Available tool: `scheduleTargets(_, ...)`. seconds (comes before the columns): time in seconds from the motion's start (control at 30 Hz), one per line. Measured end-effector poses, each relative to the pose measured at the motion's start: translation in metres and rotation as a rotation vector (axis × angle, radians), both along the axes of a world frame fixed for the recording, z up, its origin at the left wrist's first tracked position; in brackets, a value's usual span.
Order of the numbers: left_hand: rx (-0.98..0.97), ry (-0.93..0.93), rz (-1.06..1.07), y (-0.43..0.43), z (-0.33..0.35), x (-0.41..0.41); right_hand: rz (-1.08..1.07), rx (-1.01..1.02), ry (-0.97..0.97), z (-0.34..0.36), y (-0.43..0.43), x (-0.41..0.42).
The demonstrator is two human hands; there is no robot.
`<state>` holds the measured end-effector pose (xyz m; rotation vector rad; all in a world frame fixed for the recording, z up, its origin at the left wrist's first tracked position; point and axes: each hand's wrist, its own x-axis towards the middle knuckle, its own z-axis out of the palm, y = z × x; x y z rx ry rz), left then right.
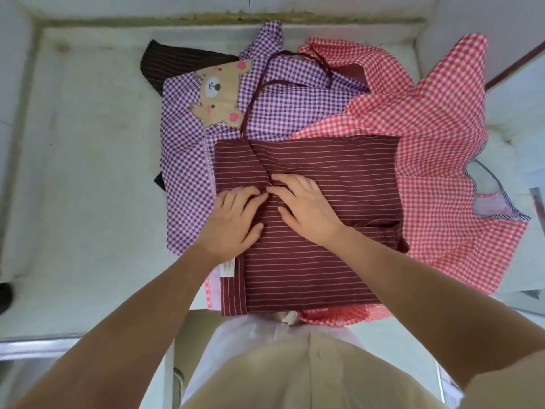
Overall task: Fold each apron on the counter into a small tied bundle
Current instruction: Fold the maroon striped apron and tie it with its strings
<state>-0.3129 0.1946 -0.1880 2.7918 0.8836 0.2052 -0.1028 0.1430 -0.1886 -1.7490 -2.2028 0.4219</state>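
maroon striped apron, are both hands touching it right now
Touching. The head view shows the left hand and right hand lying on the maroon striped apron, fingertips meeting at its centre fold with no gap visible.

We have one view, from a wide-angle camera worn on the head. We look forward and steeply down, close above the desk [88,202]. Its far edge runs along the top of the frame; the person's shirt [295,379] fills the bottom, right under the lens.
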Motion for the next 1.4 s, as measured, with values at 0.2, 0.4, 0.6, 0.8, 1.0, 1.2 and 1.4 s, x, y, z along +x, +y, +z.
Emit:
scheduleTargets(0.2,-0.183,0.063,-0.12,-0.083,-0.001,-0.024,0.099,0.051,0.01,0.012,-0.051,0.001)
scheduleTargets(0.4,-0.173,0.199,-0.049,-0.123,0.001,-0.036,0.183,-0.221,0.008,0.015,-0.117,0.006)
scheduleTargets(0.6,-0.351,0.038,0.214,-0.141,0.022,-0.039,0.143,-0.407,-0.026,0.025,-0.144,0.007)
scheduleTargets(0.8,-0.524,-0.077,0.56,-0.128,0.036,-0.023,0.011,-0.418,-0.101,0.032,-0.144,0.017)
scheduleTargets(1.0,-0.849,-0.332,0.589,-0.102,0.04,-0.028,-0.347,-0.566,0.279,0.054,-0.12,0.029)
scheduleTargets(1.2,-1.048,-0.169,0.359,-0.079,0.042,-0.057,-0.52,-0.782,0.44,0.068,-0.08,0.045)
scheduleTargets(1.4,-0.669,-0.137,0.591,-0.061,0.033,-0.027,-0.569,-0.974,0.388,0.06,-0.054,0.061)
